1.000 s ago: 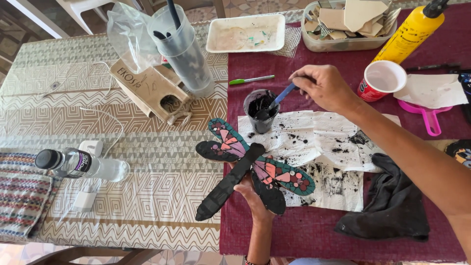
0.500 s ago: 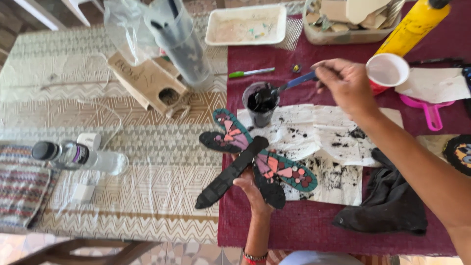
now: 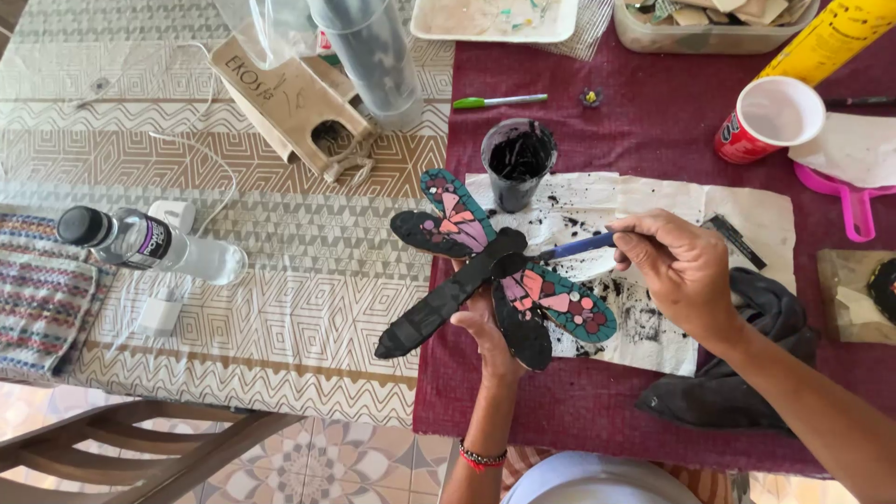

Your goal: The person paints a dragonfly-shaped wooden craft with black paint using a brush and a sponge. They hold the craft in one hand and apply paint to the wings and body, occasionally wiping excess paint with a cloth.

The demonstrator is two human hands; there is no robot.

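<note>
The brush (image 3: 574,246) has left the cup (image 3: 516,161) at 12 o'clock; right hand (image 3: 681,271) pinches it, while left hand (image 3: 483,322) clasps the dragonfly (image 3: 495,271) from beneath, steadying it for painting.

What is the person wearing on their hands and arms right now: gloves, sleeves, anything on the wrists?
Both hands are bare, with no gloves. The left hand has a beaded bracelet, red with dark beads, round the wrist. The right hand shows no ring, watch or band, and the forearm behind it is uncovered, with no sleeve in view.
</note>
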